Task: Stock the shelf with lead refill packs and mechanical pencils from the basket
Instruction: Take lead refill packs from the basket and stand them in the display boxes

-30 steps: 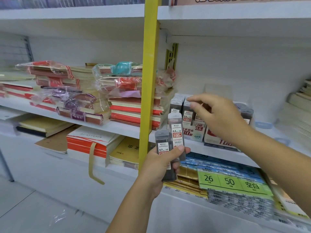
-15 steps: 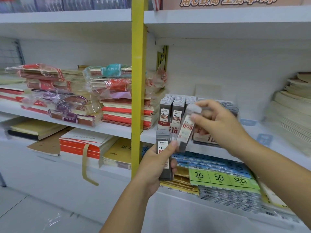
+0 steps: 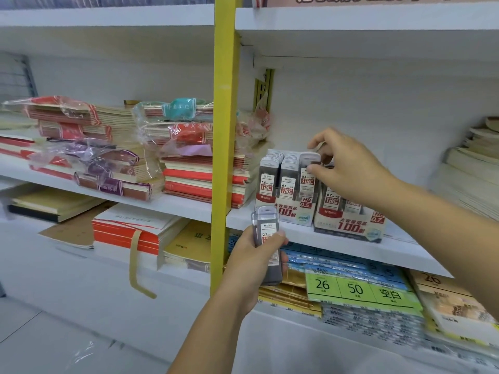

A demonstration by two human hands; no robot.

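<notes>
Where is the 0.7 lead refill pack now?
Head view, lower centre: the left hand grips the 0.7 lead refill pack just right of the yellow post, below the shelf's 0.5 display box, where the right hand pinches a 0.5 pack.

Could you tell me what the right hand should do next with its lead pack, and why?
Probably press the 0.5 lead pack down level with its neighbours, then let go: the right hand pinches its top, and it seems to stand slightly proud in the HB 0.5 box. The left hand holds a 0.7 pack.
</notes>
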